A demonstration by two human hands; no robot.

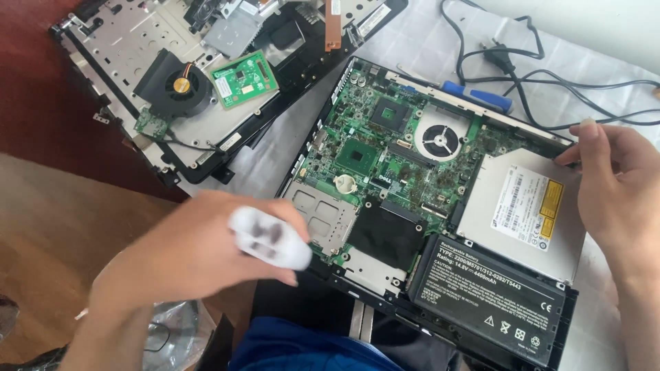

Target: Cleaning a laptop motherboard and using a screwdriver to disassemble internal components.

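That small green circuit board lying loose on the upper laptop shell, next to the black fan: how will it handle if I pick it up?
The small green circuit board looks thin and flat, so probably light and stiff. It seems to rest loose and tilted on the laptop shell beside the black fan, so a push would likely slide it. Its exposed chips suggest gripping by the edges.

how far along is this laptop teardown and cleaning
Done: the opened laptop base shows its green motherboard, and a second stripped chassis lies beside it. In hand: the left hand holds a smudged white cloth wad at the board's edge; the right hand steadies the corner. Left: silver optical drive and black battery remain seated.
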